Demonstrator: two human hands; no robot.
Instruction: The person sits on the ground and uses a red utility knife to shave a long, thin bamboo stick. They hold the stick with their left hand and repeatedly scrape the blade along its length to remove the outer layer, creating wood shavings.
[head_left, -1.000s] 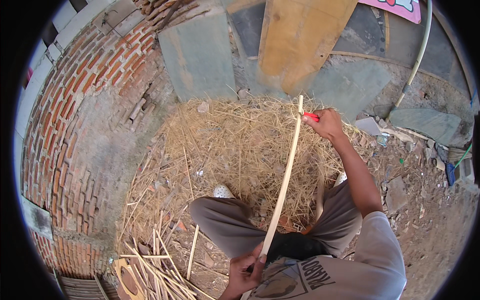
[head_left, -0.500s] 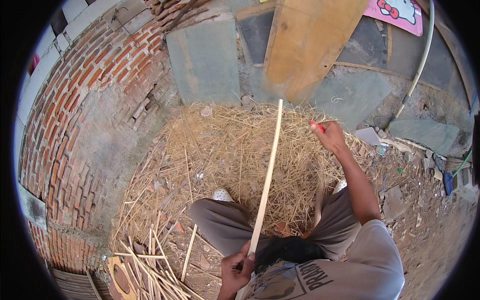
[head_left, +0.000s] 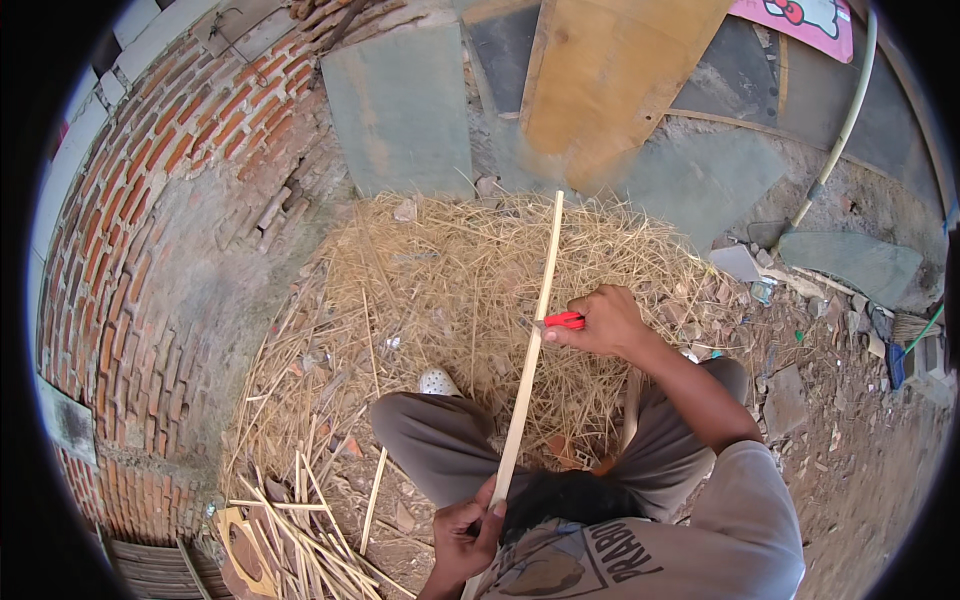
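Gripping wooden strip (head_left: 526, 390) low down in left hand (head_left: 463, 537), slanting out over heaped shavings (head_left: 430, 265); grasping red knife (head_left: 566, 320) at its upper half in right hand (head_left: 610, 322). Seemingly partway along; impossible to tell finished from unfinished among loose sticks (head_left: 312, 545).

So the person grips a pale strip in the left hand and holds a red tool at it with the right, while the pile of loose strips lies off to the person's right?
Not quite: the head view shows the pile off to the person's left. The left hand does grip the pale strip, and the right hand holds the red tool at it.
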